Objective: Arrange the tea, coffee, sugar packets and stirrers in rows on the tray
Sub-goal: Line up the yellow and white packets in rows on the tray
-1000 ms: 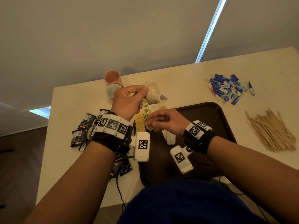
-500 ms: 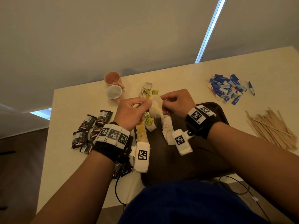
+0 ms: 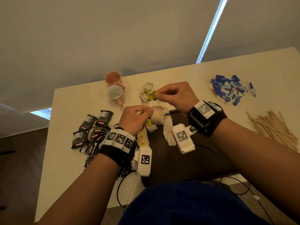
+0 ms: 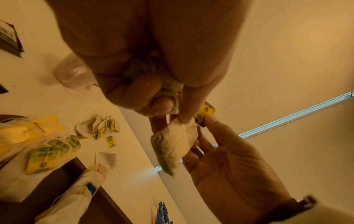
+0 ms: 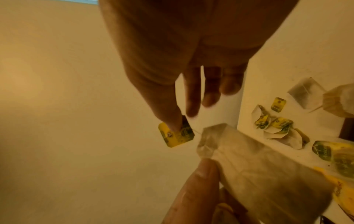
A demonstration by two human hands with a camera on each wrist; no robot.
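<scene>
My left hand (image 3: pixel 142 113) pinches a pale tea bag (image 3: pixel 157 115) by its top, above the far left corner of the dark brown tray (image 3: pixel 203 159). The bag (image 4: pixel 173 147) hangs below the fingers. My right hand (image 3: pixel 162 93) pinches that bag's yellow paper tag (image 3: pixel 152 96) (image 5: pixel 176 134) between thumb and forefinger, held out toward the table's far side. A row of tea bags (image 3: pixel 168 127) lies along the tray's left part. More tea bags with yellow tags (image 3: pixel 146 95) lie loose on the table beyond the tray.
Black coffee sachets (image 3: pixel 90 135) lie in a heap left of the tray. Blue sugar packets (image 3: pixel 227 89) are at the far right, wooden stirrers (image 3: pixel 272 125) at the right. Two cups (image 3: pixel 113 86) lie on their sides at the back. A cable (image 3: pixel 235 185) hangs off the near edge.
My right hand has moved away from the bag toward the far side, drawing the yellow tag out. The left hand stayed near the tray corner with the bag.
</scene>
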